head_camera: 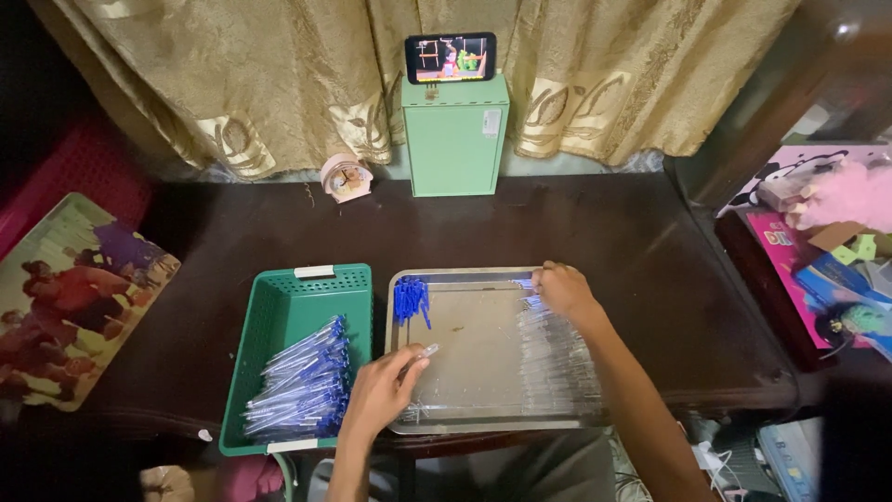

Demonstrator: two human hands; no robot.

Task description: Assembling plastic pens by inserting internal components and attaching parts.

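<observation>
- Left hand [379, 395] pinches a clear pen barrel [423, 352] over the steel tray [465, 423]
- Right hand [564, 290] rests curled on the clear barrels [556, 358] at the tray's right side; cannot tell if it grips any
- Blue caps [410, 299] lie in the tray's far left corner
- Green basket [279, 311] just left of it holds finished pens [302, 386]

The left hand [379, 395] comes up from the near edge on a bare forearm, palm down, its fingers curled together with thumb and forefinger pinched on something thin and clear that pokes out toward the far right. The right hand [563, 290] reaches farther, its bare forearm running diagonally from the near right up to the far middle, wrist bent slightly, knuckles up and fingers curled downward and leftward in a loose grip.
</observation>
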